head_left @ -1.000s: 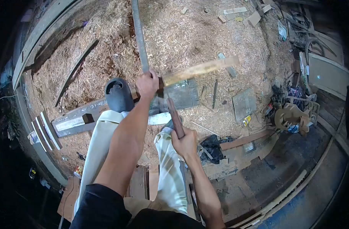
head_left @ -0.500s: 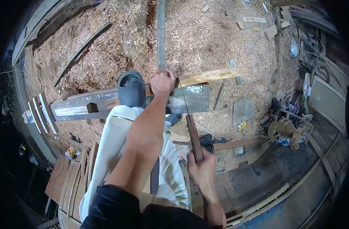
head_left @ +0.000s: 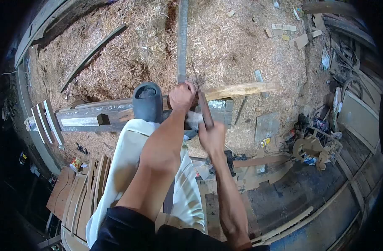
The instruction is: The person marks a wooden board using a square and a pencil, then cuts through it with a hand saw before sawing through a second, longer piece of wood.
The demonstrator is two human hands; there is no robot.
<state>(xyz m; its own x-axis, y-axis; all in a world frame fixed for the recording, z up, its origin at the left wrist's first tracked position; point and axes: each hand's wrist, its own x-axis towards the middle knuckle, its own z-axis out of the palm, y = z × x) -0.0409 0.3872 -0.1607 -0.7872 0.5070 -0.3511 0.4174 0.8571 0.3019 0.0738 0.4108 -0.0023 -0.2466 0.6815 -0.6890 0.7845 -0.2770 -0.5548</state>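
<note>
Two bare hands work one pale wooden stick (head_left: 241, 89) laid across one dark timber beam (head_left: 95, 117), which one foot in a grey shoe (head_left: 147, 102) pins to the floor. The left hand (head_left: 182, 96) is clenched tight around the stick where it crosses the beam, just right of the shoe. The right hand (head_left: 211, 138), also fully closed, grips the dark handle of a single long blade (head_left: 198, 85), which slants up and away beside the left knuckles and crosses the stick. One narrow grey bar (head_left: 182, 37) runs straight up from behind the left hand. The stick's free end juts right, past the beam's cut end, over loose wood shavings (head_left: 241, 42) that lie open beyond the beam. One curved strip of wood (head_left: 93, 56) rests on the shavings to the upper left. Three pale slats (head_left: 45, 121) lie at the beam's left end, and scattered offcuts (head_left: 300, 41) crowd the right edge.
</note>
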